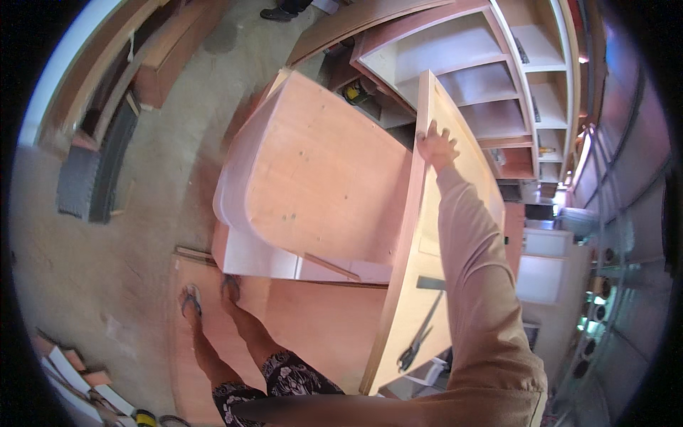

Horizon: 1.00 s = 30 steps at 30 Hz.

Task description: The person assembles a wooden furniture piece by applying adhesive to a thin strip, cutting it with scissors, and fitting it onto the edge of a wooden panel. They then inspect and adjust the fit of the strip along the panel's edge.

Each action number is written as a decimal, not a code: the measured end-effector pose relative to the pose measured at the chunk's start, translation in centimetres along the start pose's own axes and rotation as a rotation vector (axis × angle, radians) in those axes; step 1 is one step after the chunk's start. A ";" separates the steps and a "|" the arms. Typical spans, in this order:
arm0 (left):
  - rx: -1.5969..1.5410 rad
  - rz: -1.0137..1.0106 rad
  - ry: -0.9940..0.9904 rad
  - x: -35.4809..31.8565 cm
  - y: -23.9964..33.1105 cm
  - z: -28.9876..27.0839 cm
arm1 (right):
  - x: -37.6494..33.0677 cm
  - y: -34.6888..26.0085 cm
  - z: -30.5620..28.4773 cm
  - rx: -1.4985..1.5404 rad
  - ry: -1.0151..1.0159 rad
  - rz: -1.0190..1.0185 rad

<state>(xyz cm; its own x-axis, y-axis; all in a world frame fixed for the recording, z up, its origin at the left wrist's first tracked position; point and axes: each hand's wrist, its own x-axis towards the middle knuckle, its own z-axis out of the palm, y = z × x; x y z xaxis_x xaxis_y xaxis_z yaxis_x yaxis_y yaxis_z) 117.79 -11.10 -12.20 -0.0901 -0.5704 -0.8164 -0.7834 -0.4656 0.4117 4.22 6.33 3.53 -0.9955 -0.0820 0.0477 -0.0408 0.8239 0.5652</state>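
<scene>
My right hand [437,146] lies on the top edge of an upright wooden panel [407,235], with its fingers spread. The panel stands against a pale wooden cabinet carcass [327,171] with a rounded corner and a white inner face. A thin wooden strip [331,267] rests by the carcass's near side. Lower on the panel's light face is a black-handled tool [411,352], shaped like scissors, near a small dark rectangular piece [430,283]. My left hand is out of sight.
My sandalled feet are at the edge of a reddish board [306,320] on the floor. Open shelf units [455,71] stand beyond the carcass, with a yellow-and-black object [353,91] near them. Offcuts [82,377] lie at lower left. Another person's shoe [279,14] shows at the top.
</scene>
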 end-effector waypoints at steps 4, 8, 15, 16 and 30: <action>0.128 -0.034 0.031 -0.1 7.8 -0.1 | 7.7 -0.7 -1.7 0.020 0.069 -0.037; 0.234 -0.034 0.037 -0.3 14.1 0.4 | 14.7 0.6 -2.0 0.269 -0.026 0.044; 0.352 -0.001 0.020 -0.5 20.8 0.2 | 18.4 3.9 -3.0 0.568 0.664 -0.438; 0.361 0.011 0.016 -0.5 21.5 0.0 | 17.3 3.5 -2.9 0.399 0.479 -0.556; 0.322 0.200 -0.203 7.5 25.9 -3.5 | -23.7 9.1 -4.7 -0.100 -0.313 -0.835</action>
<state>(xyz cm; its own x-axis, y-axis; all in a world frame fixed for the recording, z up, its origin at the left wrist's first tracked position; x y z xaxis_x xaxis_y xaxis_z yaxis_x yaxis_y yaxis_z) 99.01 -29.81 -6.21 -0.3537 -0.4681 -0.8098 -0.8874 -0.1057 0.4487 27.84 13.19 11.41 -0.6231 -0.4640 -0.6296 -0.7690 0.5100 0.3853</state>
